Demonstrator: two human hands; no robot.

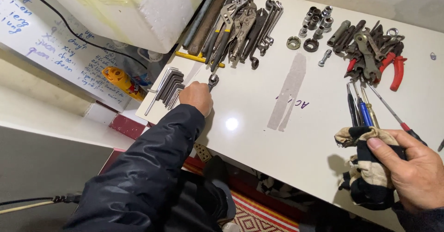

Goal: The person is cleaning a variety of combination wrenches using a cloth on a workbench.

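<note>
Left hand (196,98) closed in a fist around a small wrench (212,80); only its shiny metal head shows, poking past the knuckles at the white table's (259,135) left edge, just beside a fanned set of hex keys (166,87). Right hand (414,172) grips a black-and-cream striped rag (365,167), thumb pressed on top, at the table's near right edge. Screwdrivers (363,107) lie just beyond; red-handled pliers (395,70) farther back.
</note>
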